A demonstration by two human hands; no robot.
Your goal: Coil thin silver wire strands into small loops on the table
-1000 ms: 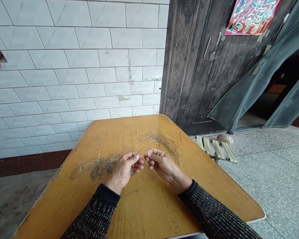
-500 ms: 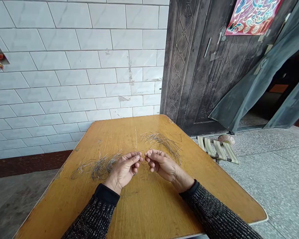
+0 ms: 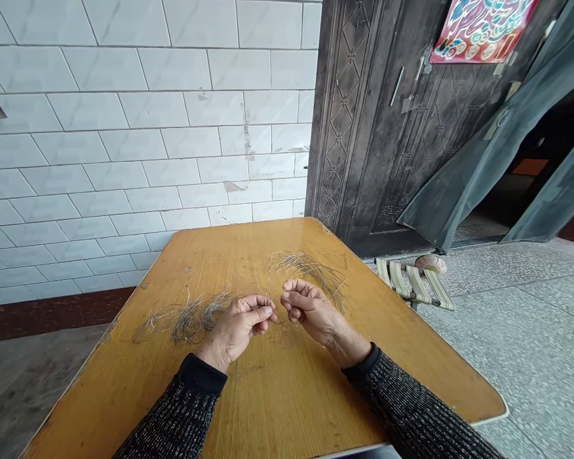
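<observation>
Between the fingertips of my left hand (image 3: pixel 249 320) is a thin metal wire (image 3: pixel 268 280), one end of it standing up above the thumb. My right hand (image 3: pixel 310 312) is closed in a pinch close by, a small gap apart from the left; a thin curve of the same wire passes between the two hands. A tangled bunch of wires (image 3: pixel 189 317) lies on the table to the left of my left hand. Beyond my right hand lies a second, straighter bunch of wires (image 3: pixel 310 264).
The yellow wooden table (image 3: pixel 287 395) has a pale edge and stands against a white tiled wall (image 3: pixel 148 140). To the right are a dark carved door (image 3: pixel 354 127), a grey-green curtain (image 3: pixel 478 159) and a low striped folding stool (image 3: pixel 414 282) on the speckled floor.
The wire's upright end in my left hand has tilted to the right and looks shorter. My hands stand slightly farther apart. The whole view has shifted a little.
</observation>
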